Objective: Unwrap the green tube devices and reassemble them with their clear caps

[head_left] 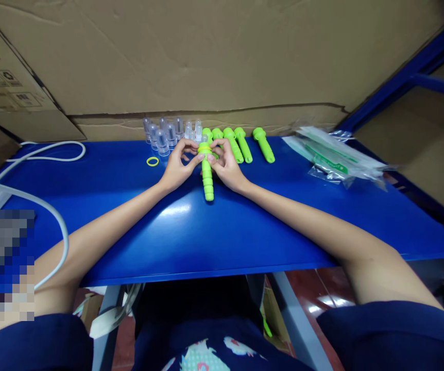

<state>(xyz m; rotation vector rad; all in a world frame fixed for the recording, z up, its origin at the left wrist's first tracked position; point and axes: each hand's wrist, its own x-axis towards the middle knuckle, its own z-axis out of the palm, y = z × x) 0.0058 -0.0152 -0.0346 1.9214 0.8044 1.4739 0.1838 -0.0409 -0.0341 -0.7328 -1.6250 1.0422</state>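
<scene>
My left hand (181,165) and my right hand (227,166) both grip the flared top of a lime-green ribbed handle (207,180), thumbs on its near side. Its narrow end points towards me. A yellow ring sits around the top, and a small clear dome (205,138) shows above it. To the left of my left hand lies a loose yellow ring (152,161). Behind that hand stand several clear domed plastic covers (162,143) and smaller clear pieces (198,130). More green handles (233,145) lie in a row behind my right hand, partly hidden by it.
Clear plastic bags with green print (330,157) lie at the right. One more green handle (263,145) rests apart from the row. A white cable (62,226) loops over the left side. Cardboard (206,56) walls the back of the blue table (191,242).
</scene>
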